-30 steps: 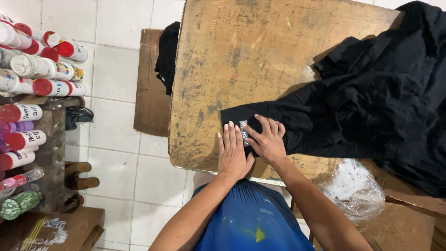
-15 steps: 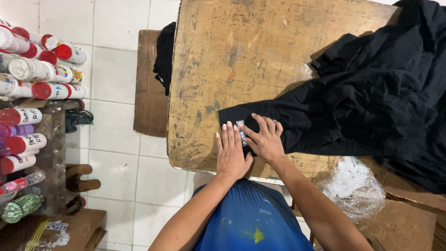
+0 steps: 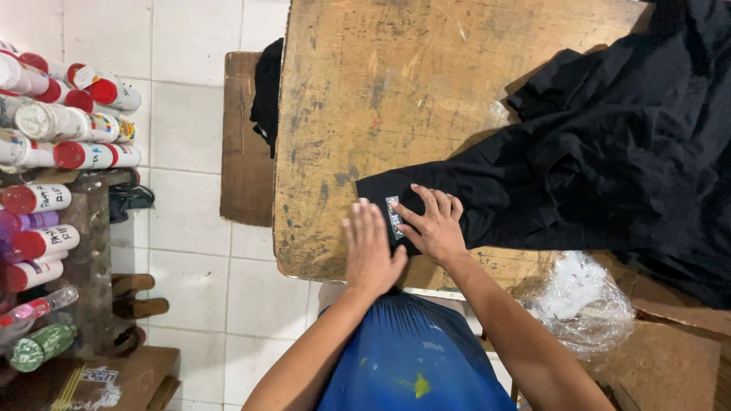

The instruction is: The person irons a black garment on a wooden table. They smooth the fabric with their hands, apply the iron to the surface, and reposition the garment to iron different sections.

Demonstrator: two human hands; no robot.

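Black cloth pressed flat at the near table edge

Black cloth lies across the right half of a worn wooden table, bunched and wrinkled toward the right, with one narrow part pulled out flat toward the left. Near the end of that flat part sits a small label with light print on a dark ground. The right hand rests on the cloth just beside the label, its grip spread, fingers fanned and palm down, pinching nothing. The left hand lies flat on bare wood at the cloth's left edge, its grip also spread, fingers straight and close together.

Both hands sit near the table's front edge. The left and far parts of the tabletop are bare wood. Past the table's left edge stands a wooden bench with a dark rag over it, then white floor tiles. A clear plastic bag hangs off the front right corner. Spray cans with red caps fill a rack at far left.
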